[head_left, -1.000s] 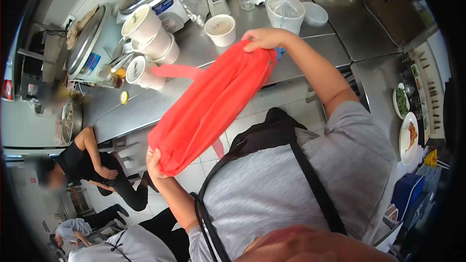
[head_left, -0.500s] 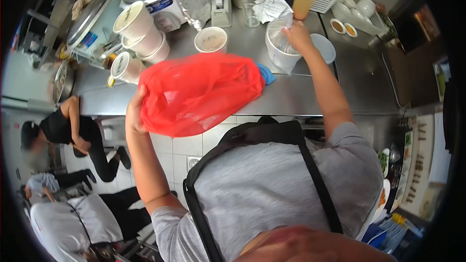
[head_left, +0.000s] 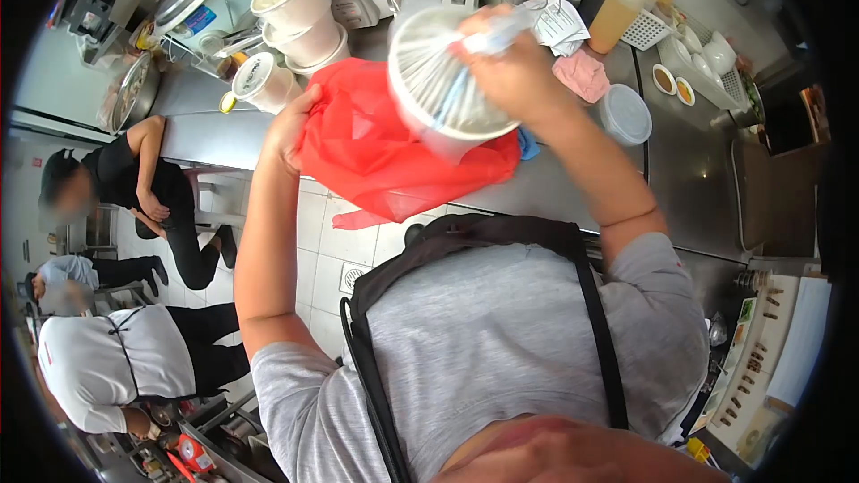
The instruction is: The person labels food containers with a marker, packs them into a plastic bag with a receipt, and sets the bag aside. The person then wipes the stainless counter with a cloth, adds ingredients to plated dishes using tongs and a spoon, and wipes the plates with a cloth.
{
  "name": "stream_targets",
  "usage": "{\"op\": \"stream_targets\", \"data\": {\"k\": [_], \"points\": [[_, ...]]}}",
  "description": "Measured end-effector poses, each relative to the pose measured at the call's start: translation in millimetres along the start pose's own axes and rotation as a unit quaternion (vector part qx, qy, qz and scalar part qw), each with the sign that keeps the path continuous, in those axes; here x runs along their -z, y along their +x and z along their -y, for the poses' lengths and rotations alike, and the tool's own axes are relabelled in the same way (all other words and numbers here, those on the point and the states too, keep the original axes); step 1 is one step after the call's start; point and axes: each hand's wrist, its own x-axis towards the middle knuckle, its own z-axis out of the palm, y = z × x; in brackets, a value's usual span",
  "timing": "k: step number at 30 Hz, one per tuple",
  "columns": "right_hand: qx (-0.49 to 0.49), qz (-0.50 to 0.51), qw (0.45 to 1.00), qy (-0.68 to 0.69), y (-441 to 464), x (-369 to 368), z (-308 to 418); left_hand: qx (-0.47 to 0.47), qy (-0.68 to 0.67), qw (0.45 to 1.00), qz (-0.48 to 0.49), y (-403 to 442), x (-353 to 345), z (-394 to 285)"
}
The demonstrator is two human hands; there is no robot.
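Note:
The red bag (head_left: 358, 143) hangs over the counter's front edge, its left side gripped by my left hand (head_left: 293, 130). Above the bag, my right hand (head_left: 510, 63) is closed on the gathered plastic of a wrapped white tub (head_left: 438, 80). The tub is held up, tilted, and covers part of the bag. Whether its bottom is inside the bag cannot be seen. A blue cloth (head_left: 528, 145) shows at the bag's right end. To the right lie a pink cloth (head_left: 582, 76) and a round translucent lid (head_left: 625, 114).
Lidded white tubs (head_left: 309, 22) are stacked at the back left, beside a single tub (head_left: 265, 82). Sauce bottles (head_left: 617, 16), a white basket (head_left: 646, 29) and two small sauce dishes (head_left: 664, 80) stand at the back right. Several people (head_left: 134, 170) are at the left.
My right hand has lifted the wrapped tub off the counter and brought it left over the red bag. My left hand still holds the bag. The pink cloth has come into view.

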Motion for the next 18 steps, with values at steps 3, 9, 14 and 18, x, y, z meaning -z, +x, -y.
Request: {"op": "stream_targets", "data": {"k": [3,9,14,18], "points": [[-0.014,0.023,0.999,0.045,-16,-58,26,-0.018,0.077,0.994,-0.069,16,-2,-8],[-0.068,0.309,0.949,-0.002,-47,-148,50,-0.128,0.524,0.835,-0.111,2,-23,-4],[-0.246,0.151,0.901,0.325,-57,-170,48,-0.065,0.672,0.725,0.139,-33,-66,48],[-0.242,0.162,0.92,0.261,-45,-162,41,-0.13,0.738,0.649,0.127,-47,-18,63]]}}
